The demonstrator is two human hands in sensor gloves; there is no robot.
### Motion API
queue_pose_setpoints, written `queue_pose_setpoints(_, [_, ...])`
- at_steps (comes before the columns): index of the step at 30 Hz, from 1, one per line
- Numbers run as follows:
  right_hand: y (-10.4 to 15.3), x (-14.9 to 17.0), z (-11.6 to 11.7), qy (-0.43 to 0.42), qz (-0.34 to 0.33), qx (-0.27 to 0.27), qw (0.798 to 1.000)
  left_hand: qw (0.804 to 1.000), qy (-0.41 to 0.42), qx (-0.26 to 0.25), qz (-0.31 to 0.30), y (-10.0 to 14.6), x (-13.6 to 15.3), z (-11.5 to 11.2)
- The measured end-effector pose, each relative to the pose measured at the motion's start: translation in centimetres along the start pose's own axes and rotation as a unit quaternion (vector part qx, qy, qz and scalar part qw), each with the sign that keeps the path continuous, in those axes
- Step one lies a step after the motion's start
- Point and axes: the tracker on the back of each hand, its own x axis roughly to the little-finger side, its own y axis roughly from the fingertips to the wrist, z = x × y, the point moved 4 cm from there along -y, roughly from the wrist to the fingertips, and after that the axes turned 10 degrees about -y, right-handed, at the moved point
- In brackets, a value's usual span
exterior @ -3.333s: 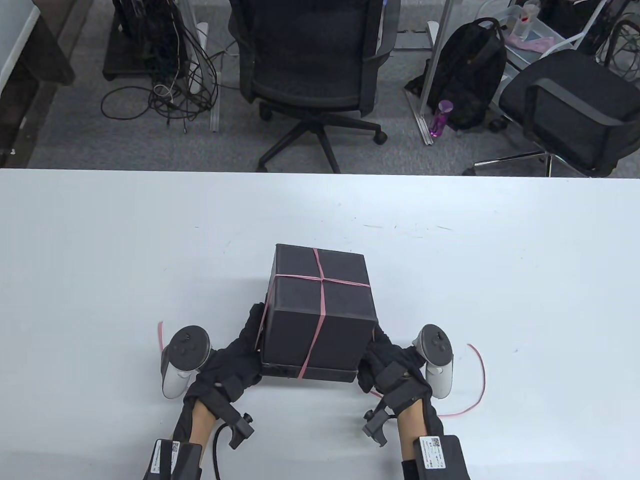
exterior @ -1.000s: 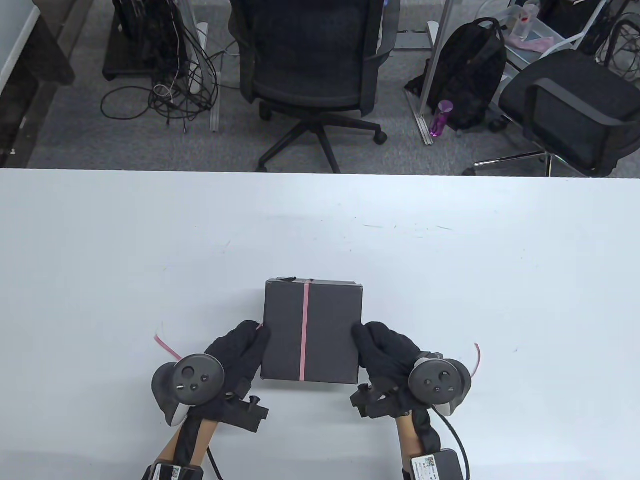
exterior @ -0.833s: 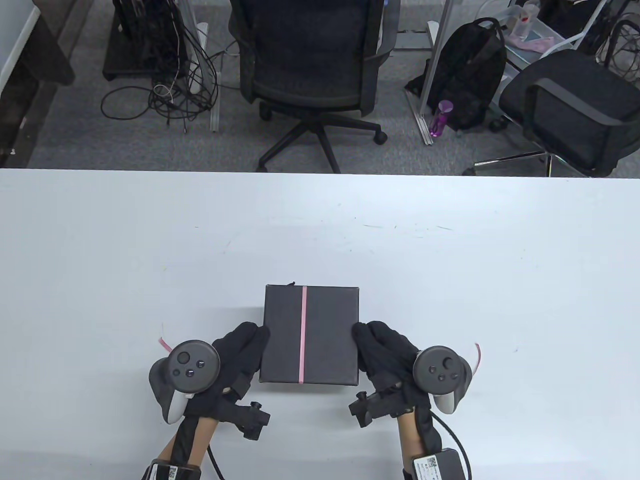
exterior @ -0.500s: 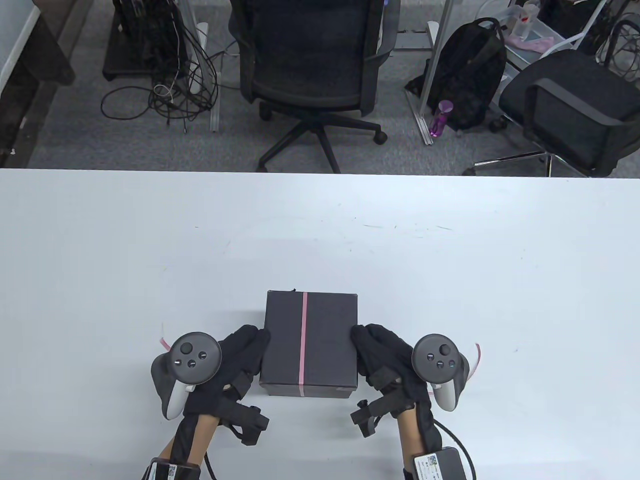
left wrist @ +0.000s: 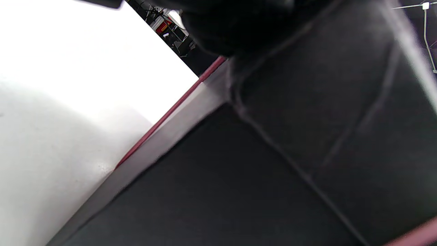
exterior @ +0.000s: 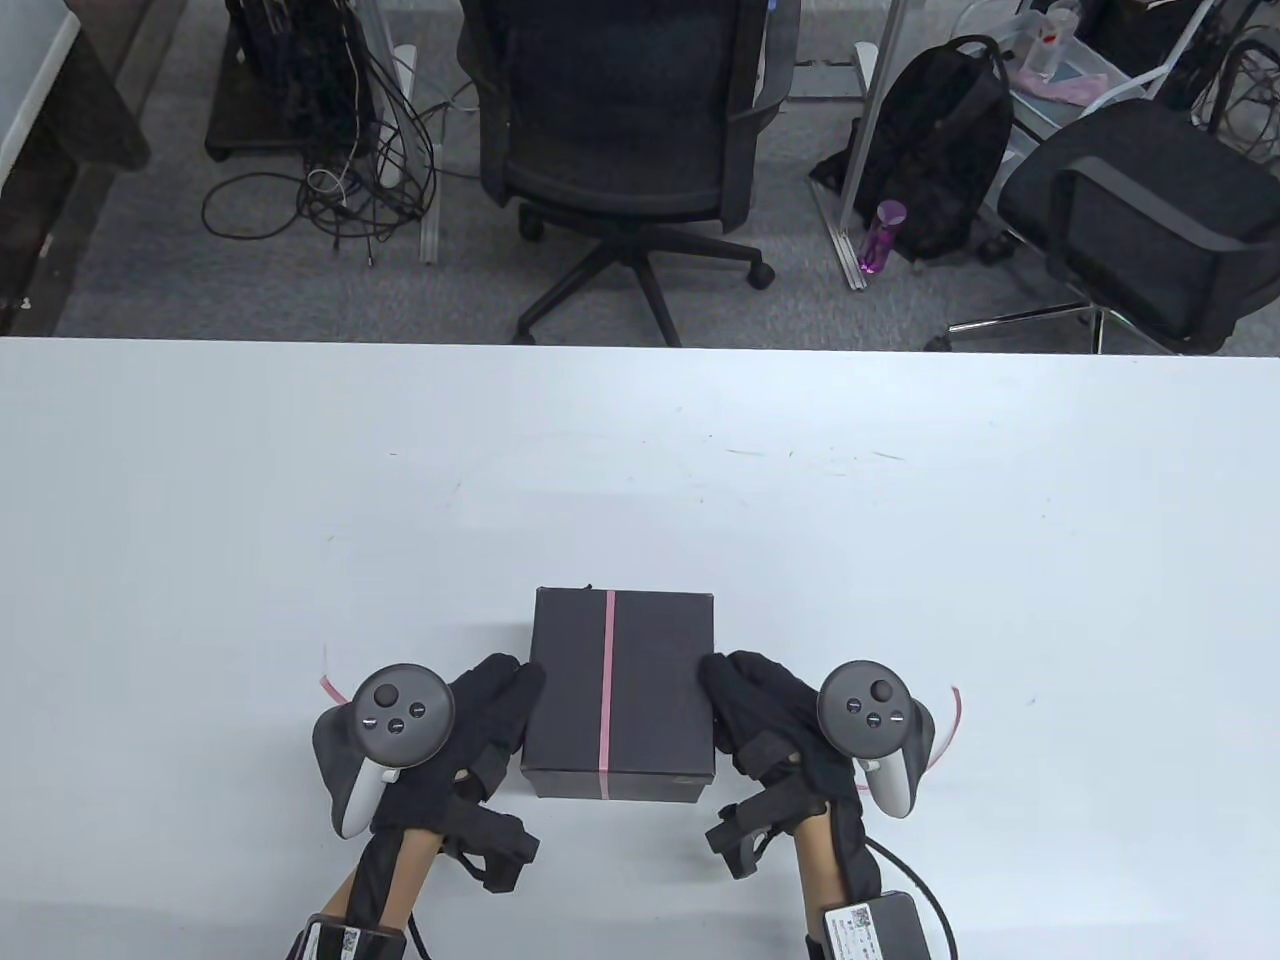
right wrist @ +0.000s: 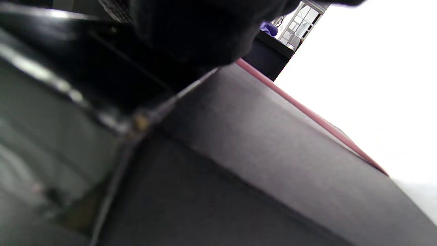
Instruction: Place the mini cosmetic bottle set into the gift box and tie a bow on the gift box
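Note:
A black gift box [exterior: 660,690] stands closed near the table's front edge, and a pink ribbon [exterior: 607,680] runs front to back over its top. My left hand [exterior: 505,700] grips the box's left side and my right hand [exterior: 735,700] grips its right side. In the left wrist view my gloved fingers [left wrist: 239,27] lie over a box [left wrist: 239,188] corner beside the ribbon [left wrist: 170,109]. The right wrist view mirrors this: fingers [right wrist: 198,30], box [right wrist: 239,153], ribbon [right wrist: 307,112]. The bottles are hidden.
Loose ribbon ends lie on the white table [exterior: 640,460], one left of my left hand [exterior: 325,685], one right of my right hand [exterior: 955,705]. Beyond the far edge stand office chairs [exterior: 620,130], a backpack [exterior: 940,150] and cables.
The box, earlier tilted with the ribbon cross showing, now lies flat with a single ribbon line on top. Over the last second it came slightly nearer, both hands staying on its sides.

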Motion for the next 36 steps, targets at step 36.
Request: queue_pose_setpoints(36, [2.1,-6.8,-4.0,-0.265,-0.169,-0.084,0.946,0.963,0.221,-0.008,-0.155,1.0,-1.7,5.4])
